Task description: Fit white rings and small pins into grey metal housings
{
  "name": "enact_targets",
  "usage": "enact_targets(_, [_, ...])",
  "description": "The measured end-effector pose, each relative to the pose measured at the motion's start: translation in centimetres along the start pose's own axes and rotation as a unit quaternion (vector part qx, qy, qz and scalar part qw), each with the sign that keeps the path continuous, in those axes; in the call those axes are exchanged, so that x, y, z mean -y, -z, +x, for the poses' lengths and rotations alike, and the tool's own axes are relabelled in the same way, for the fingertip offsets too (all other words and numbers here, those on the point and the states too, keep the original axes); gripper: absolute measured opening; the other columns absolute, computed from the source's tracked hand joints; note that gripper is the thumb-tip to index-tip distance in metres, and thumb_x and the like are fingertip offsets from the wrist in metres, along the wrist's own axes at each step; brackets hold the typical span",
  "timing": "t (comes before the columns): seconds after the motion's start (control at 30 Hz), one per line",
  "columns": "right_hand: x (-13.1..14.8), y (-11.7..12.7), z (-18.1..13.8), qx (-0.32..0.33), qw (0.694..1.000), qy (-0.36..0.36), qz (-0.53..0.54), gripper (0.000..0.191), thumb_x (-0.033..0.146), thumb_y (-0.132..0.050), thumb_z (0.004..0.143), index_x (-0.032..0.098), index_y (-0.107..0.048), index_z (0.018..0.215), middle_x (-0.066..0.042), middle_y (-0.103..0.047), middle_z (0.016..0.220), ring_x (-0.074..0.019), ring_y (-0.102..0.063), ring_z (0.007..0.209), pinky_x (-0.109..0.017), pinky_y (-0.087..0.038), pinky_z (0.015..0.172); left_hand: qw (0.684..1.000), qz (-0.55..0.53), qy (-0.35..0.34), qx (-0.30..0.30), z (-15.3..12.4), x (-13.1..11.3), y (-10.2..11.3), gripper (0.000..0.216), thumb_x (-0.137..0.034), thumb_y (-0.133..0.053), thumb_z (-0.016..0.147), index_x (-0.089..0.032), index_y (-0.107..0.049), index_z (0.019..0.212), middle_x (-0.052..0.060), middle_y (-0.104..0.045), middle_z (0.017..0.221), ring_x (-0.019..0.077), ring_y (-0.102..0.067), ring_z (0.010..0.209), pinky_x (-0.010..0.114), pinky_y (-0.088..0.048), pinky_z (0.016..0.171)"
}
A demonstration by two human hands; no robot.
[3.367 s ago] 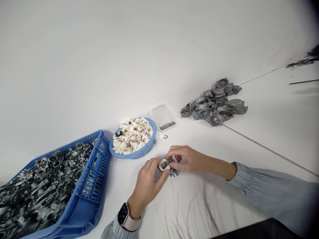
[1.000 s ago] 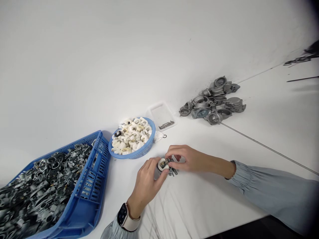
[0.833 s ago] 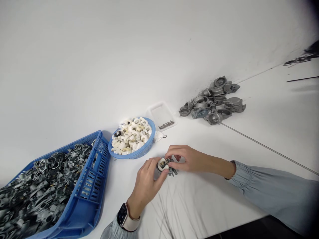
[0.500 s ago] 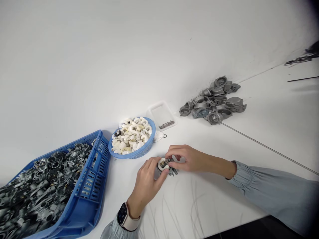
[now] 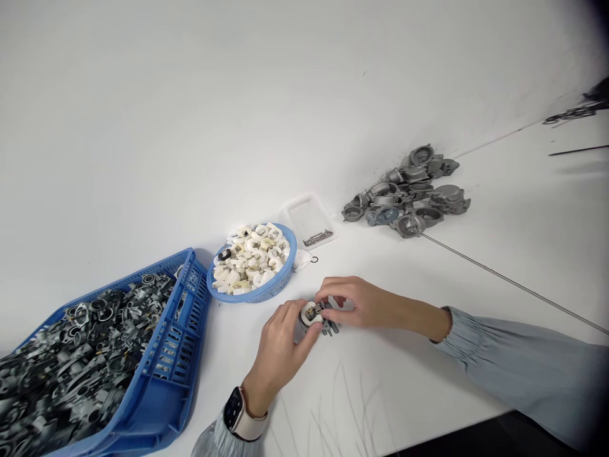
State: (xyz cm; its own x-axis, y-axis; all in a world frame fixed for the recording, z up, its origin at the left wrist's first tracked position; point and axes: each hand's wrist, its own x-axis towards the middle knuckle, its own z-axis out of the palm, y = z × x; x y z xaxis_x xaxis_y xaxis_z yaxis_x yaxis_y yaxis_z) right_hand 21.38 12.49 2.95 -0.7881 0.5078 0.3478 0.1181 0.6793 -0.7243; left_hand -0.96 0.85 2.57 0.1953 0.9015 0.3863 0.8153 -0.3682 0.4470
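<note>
My left hand (image 5: pixel 278 352) and my right hand (image 5: pixel 354 303) meet over the white table, both closed around one small grey metal casting (image 5: pixel 318 317) with a white ring seated on its top. The left thumb and fingers wrap its left side. From the right, my other hand's fingertips pinch at the top of the part. A watch sits on my left wrist. Much of the casting is hidden by fingers.
A blue crate (image 5: pixel 162 368) of grey metal castings stands at the left. A round blue basket (image 5: pixel 273 285) of white rings sits behind the hands, beside a small clear tray (image 5: pixel 309 219) holding small metal pins. A heap of grey castings (image 5: pixel 409 197) lies at the back right.
Nothing has visibly changed; both hands stay on the casting in the same place, with only a slight shift of the camera.
</note>
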Motion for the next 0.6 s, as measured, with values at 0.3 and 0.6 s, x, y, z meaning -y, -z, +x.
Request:
enact_targets(0.3, [-0.14,-0.16,-0.02,-0.010,1.000,0.006,-0.005,0.020,0.036,-0.064,0.099,0.022,-0.075,0.108,-0.003,-0.069,0.099,-0.0157,-0.059,0.077,-0.029,-0.048,0.071,1.000,-0.004,0.005,0.010,0.00,-0.01,0.02,0.026,-0.037,-0.058,0.109,-0.024,-0.058,0.132,0.007,-0.072,0.116,0.0265,-0.070,0.105,0.040,-0.059,0.086])
enact_targets(0.6, [-0.33,-0.33,0.01,-0.013,1.000,0.011,-0.012,0.019,0.036,-0.064,0.098,0.022,-0.075,0.107,-0.003,-0.069,0.098,-0.0158,-0.059,0.076,-0.029,-0.047,0.069,1.000,0.000,0.003,0.008,0.01,0.05,-0.01,0.028,-0.039,-0.056,0.110,-0.024,-0.057,0.133,0.009,-0.072,0.117,0.0270,-0.071,0.106,0.041,-0.059,0.089])
